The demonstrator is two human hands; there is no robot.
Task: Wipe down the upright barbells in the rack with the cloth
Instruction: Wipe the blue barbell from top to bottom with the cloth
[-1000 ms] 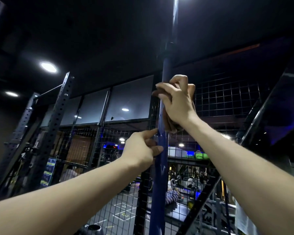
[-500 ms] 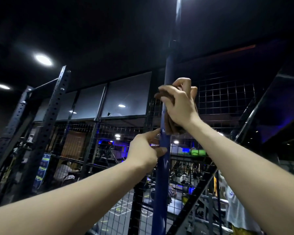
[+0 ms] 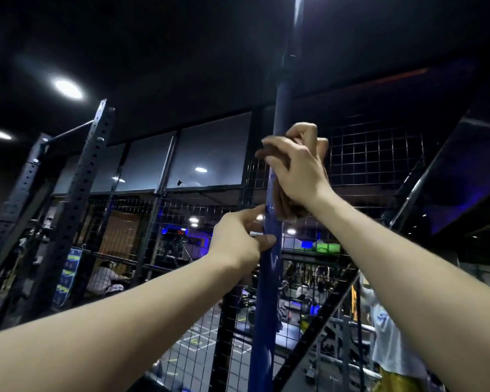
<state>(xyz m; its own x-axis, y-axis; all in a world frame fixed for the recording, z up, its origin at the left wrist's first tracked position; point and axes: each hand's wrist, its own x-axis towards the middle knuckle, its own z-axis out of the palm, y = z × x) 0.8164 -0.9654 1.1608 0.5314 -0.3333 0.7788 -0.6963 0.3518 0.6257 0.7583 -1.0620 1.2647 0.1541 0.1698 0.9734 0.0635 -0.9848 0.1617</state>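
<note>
An upright blue barbell (image 3: 266,292) rises through the middle of the view, its upper end a thin silver shaft against the dark ceiling. My right hand (image 3: 297,168) grips a brown cloth (image 3: 287,206) wrapped around the bar high up; the cloth's lower folds hang out below my palm. Lower down, my left hand (image 3: 238,241) holds the bar, thumb and fingers curled round it from the left. The rack itself is out of view below.
A black wire-mesh fence (image 3: 374,165) stands right behind the bar. A perforated steel rack upright (image 3: 77,193) rises at left. Beyond the mesh are gym machines and a person in a white shirt (image 3: 391,343) at lower right.
My right hand with the cloth has shifted slightly on the bar, and the view has tilted a little. My left hand keeps its hold below.
</note>
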